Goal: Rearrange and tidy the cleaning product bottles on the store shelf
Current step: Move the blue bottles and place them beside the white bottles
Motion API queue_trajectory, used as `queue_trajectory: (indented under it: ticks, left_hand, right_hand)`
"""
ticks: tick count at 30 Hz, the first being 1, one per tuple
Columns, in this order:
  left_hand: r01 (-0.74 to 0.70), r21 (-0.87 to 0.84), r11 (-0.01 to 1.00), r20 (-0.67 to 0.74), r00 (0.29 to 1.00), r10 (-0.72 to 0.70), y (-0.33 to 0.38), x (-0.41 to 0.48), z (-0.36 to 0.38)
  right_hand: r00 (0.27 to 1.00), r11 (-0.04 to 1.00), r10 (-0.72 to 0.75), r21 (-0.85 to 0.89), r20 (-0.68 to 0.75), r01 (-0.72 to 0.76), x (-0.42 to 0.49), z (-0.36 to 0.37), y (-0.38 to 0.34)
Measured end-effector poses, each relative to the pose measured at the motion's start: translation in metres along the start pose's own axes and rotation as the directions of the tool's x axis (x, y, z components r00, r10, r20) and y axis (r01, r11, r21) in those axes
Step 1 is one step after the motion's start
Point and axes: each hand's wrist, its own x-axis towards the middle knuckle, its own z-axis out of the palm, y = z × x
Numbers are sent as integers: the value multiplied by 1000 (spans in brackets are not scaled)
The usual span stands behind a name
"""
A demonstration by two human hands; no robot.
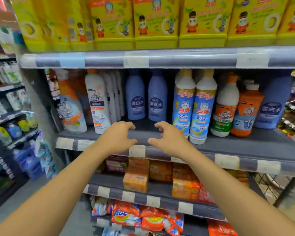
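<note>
Both bare forearms reach toward the middle shelf, where the left hand and right hand hover empty with fingers curled and half spread above its front edge, facing a bare gap. Just behind the gap, set back, stand two blue bottles marked 漂白水, with a white Mr Muscle bottle and an orange-and-white Mr Muscle spray bottle to their left. To the right stand two white 白猫 bottles, an orange-capped Mr Muscle bottle, an orange bottle and another blue 漂白水 bottle; above, yellow boxes fill the top shelf.
</note>
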Motion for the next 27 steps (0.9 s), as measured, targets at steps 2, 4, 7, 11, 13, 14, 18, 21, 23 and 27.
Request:
queue_trajectory:
  ticks: [2, 4, 7, 11, 13, 14, 18, 21, 23, 27]
  left_hand:
    - [-5, -36, 999, -17, 1000, 4, -9, 15, 1]
    - [-5, -88, 996, -28, 1000, 2, -16, 30, 5]
    - [28, -225, 974, -18, 999, -33, -24, 55, 15]
    - [101, -447, 889, -98, 982, -161, -31, 91, 26]
    - [105, -535, 839, -124, 972, -200, -32, 111, 30]
    - [114, -589, 800, -116, 968, -223, -32, 121, 32]
    - [230, -632, 740, -98, 923, -371, -33, 159, 42]
    - [244, -666, 705, -107, 904, -414, -40, 178, 49]
    - [236, -654, 718, -127, 902, -413, -44, 185, 52]
    - [196, -719, 667, -145, 896, -420, -48, 197, 57]
  right_hand:
    - [997, 998, 61, 20, -42, -61, 18, 8, -7]
    - [990, 994, 104, 48, -97, -100, 36, 14, -9]
    - [968, 983, 156, 124, -198, -133, 64, 22, -9]
    - [915, 973, 216, 156, -341, -171, 109, 31, -7]
    - [887, 953, 303, 118, -349, -279, 135, 34, -5]
    - [865, 933, 359, 116, -350, -340, 146, 35, -3]
    - [797, 881, 463, 300, -389, -365, 168, 42, 6]
    - [765, 862, 476, 403, -433, -308, 179, 47, 13]
    - [754, 839, 486, 477, -441, -261, 184, 48, 15]
    - [746, 765, 513, 621, -424, -173, 190, 51, 20]
